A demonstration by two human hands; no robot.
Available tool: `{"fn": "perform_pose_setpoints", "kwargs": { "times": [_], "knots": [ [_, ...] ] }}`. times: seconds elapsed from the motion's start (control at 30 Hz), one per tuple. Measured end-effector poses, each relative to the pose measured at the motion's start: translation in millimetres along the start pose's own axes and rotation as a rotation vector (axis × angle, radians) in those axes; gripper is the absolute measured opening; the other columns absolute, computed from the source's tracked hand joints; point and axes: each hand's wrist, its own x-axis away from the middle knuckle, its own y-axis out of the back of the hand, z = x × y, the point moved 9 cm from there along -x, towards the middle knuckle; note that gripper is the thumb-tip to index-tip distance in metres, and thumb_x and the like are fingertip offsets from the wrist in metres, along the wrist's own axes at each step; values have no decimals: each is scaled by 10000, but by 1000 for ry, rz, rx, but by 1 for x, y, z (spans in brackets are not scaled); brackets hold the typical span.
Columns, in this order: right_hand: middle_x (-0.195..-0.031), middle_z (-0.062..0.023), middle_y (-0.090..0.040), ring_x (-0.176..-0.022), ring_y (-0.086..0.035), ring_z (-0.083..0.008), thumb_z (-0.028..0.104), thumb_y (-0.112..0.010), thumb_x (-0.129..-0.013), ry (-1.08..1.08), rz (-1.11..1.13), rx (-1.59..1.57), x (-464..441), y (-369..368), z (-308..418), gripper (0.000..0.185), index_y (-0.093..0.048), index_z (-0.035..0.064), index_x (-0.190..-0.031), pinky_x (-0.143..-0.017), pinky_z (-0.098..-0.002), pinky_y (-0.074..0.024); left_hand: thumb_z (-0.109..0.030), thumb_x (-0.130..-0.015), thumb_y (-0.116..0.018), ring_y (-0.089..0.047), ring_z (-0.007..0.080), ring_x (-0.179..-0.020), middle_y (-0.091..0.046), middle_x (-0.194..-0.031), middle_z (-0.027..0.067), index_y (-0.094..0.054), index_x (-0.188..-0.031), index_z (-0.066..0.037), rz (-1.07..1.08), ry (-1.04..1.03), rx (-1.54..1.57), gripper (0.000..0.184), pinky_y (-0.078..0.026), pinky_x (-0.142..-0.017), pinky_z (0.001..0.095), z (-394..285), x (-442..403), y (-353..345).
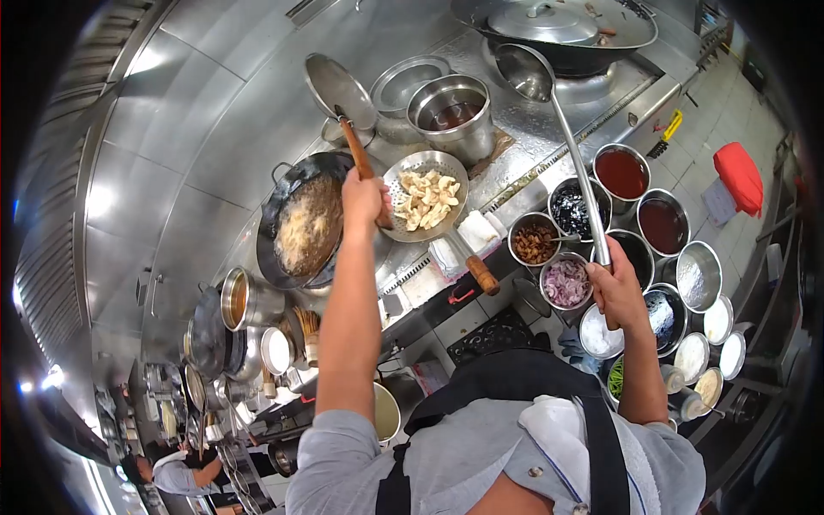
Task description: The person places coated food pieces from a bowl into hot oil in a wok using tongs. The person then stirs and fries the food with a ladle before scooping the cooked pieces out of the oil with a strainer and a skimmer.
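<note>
My left hand is closed around a wooden handle. Its dark tip overlaps a round, tilted metal disc; I cannot tell whether the two are joined. Just right of that hand, a perforated skimmer holds pale cooked-looking pieces, its own wooden handle pointing towards me. On the other side is a black wok with foaming, bubbling oil. My right hand grips the lower shaft of a long steel ladle, its bowl raised at the far end above the stove edge.
A steel pot of dark liquid stands behind the skimmer. Several ingredient containers crowd my right, including chopped red onion and red sauce. Another wok with a lid sits at the far right. A person is at lower left.
</note>
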Motion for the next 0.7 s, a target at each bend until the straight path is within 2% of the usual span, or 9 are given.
{"fn": "perform_pose_setpoints", "kwargs": {
  "times": [0.13,0.27,0.33,0.37,0.47,0.5,0.6,0.7],
  "knots": [
    [-605,23,-477,-402,-409,-53,89,-572,-928,-3,-43,4,-11,1,-4,582,-348,21,-1461,-361,-229,-329,13,-898,-527,-592,174,-570,-632,-819,141,-488,-1082,-3,198,5,424,188,-517,-469,310,-1,53,-52],
    [-604,27,-469,-401,-412,-56,82,-571,-921,-27,-109,79,-17,5,11,569,-367,31,-1449,-359,-227,-336,-50,-931,-556,-605,181,-602,-648,-872,158,-449,-1180,-15,309,135,659,274,-537,-515,318,37,86,-124],
    [-611,30,-472,-409,-421,-51,90,-585,-921,-6,-111,101,-17,6,18,575,-367,40,-1450,-362,-219,-333,-61,-943,-545,-605,184,-598,-647,-894,157,-451,-1186,-11,307,174,671,265,-536,-508,324,47,97,-151],
    [-613,31,-471,-412,-422,-49,92,-587,-921,5,-113,110,-17,6,21,572,-370,43,-1448,-361,-217,-332,-96,-952,-565,-629,180,-719,-638,-968,148,-434,-1273,0,365,173,620,360,-543,-586,332,47,104,-160],
    [-622,36,-469,-419,-423,-43,93,-589,-923,27,-120,108,-18,6,25,558,-382,51,-1440,-357,-210,-328,-136,-948,-602,-620,182,-895,-619,-1045,131,-397,-1370,-1,403,255,511,489,-528,-718,336,63,120,-157],
    [-625,38,-469,-420,-419,-40,91,-588,-924,29,-128,90,-18,7,25,551,-388,52,-1435,-356,-208,-325,-199,-939,-643,-586,187,-1011,-606,-1088,112,-385,-1418,-12,330,198,421,575,-489,-823,343,79,120,-144],
    [-636,45,-466,-422,-403,-30,87,-590,-925,30,-153,143,-13,9,28,533,-403,54,-1424,-347,-201,-313,-292,-934,-658,-594,218,-1005,-608,-1076,115,-460,-1354,-32,-3,125,379,532,-484,-834,364,133,140,-81],
    [-635,49,-457,-416,-393,-27,88,-595,-927,53,-139,113,-11,18,22,530,-409,70,-1423,-344,-202,-294,-380,-918,-668,-604,244,-973,-607,-1054,127,-517,-1273,-52,276,641,724,506,-498,-840,407,202,184,-99]
  ]
}}
